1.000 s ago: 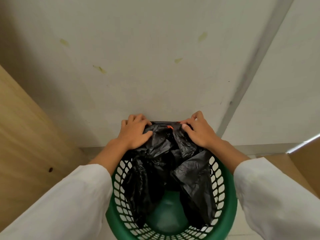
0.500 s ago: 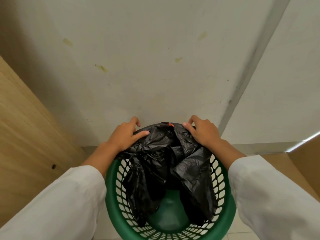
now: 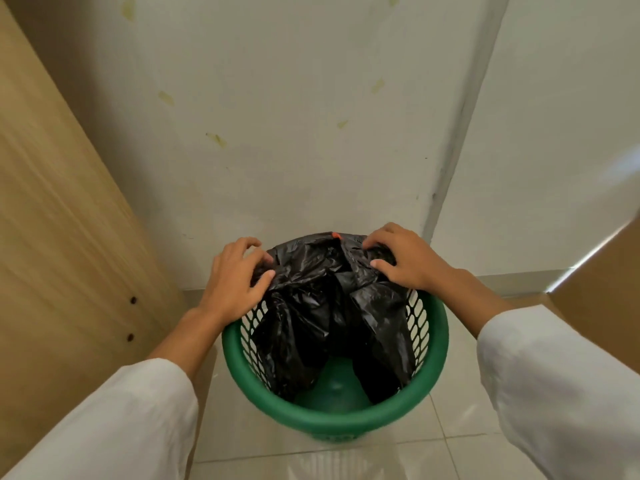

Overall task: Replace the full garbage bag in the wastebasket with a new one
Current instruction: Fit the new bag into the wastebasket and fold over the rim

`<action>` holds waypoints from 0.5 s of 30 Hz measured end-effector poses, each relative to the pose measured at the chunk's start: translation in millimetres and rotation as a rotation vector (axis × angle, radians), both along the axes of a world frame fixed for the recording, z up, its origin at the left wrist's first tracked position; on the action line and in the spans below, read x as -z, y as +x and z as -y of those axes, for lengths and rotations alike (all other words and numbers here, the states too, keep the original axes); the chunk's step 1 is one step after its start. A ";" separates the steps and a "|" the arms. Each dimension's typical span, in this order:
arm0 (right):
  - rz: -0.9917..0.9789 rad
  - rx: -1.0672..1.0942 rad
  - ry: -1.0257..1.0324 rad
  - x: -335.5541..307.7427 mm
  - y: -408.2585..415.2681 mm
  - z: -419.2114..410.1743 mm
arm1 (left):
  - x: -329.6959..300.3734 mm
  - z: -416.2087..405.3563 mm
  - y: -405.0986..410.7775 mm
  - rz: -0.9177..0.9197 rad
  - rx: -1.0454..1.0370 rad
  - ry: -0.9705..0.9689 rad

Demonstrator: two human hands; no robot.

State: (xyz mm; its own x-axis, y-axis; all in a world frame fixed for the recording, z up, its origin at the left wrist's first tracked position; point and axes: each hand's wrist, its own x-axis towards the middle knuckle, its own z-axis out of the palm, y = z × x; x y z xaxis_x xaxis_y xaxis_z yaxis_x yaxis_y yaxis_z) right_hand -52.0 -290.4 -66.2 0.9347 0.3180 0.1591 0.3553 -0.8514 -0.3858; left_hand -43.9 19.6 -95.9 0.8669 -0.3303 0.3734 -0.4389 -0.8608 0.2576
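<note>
1. At the far rim of the green wastebasket (image 3: 332,415), which stands on the tiled floor (image 3: 460,431) against the wall, both hands are working the mouth of a black garbage bag (image 3: 311,327).
2. The step in hand looks like fitting the new bag: it is limp, and hangs inside with the green bottom showing (so nothing seems to fill it).
3. The left hand (image 3: 233,277) pinches a fold of the plastic at the left of the far rim between thumb and curled fingers.
4. The right hand (image 3: 403,259) lies palm down, fingers bent, clutching the plastic at the right of the far rim.
5. Next, I judge, the mouth needs spreading apart and folding over the rim all the way round, near side included.
</note>
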 end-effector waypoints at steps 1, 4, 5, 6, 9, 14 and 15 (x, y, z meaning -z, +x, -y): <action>-0.022 -0.035 -0.026 -3.2 -9.2 -0.6 | -1.4 -0.5 -7.6 0.029 0.039 0.059; -0.041 -0.033 -0.122 -10.4 -42.7 -3.2 | -7.4 2.2 -31.0 -0.011 0.085 0.113; -0.018 -0.007 -0.149 -10.3 -53.5 -1.5 | -7.5 1.6 -36.9 -0.026 0.081 0.122; 0.018 0.027 -0.199 -9.4 -64.2 0.8 | -6.6 0.3 -42.7 -0.033 0.073 0.123; 0.054 0.196 -0.344 -2.5 -89.0 5.1 | -5.0 -1.1 -62.6 -0.047 0.002 -0.040; -0.021 0.397 -0.211 9.0 -104.5 5.4 | -4.4 -6.3 -88.9 -0.046 -0.053 -0.332; -0.002 0.434 -0.131 10.5 -104.8 7.4 | -2.4 -10.1 -92.6 -0.053 -0.036 -0.354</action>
State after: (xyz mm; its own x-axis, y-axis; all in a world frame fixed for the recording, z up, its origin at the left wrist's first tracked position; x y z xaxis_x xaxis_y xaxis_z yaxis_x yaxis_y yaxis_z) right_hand -156.8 -297.8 -76.7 0.9862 -0.0858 0.1413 -0.0457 -0.9630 -0.2656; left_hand -136.4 29.7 -93.5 0.8967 -0.1571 0.4138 -0.3881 -0.7287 0.5643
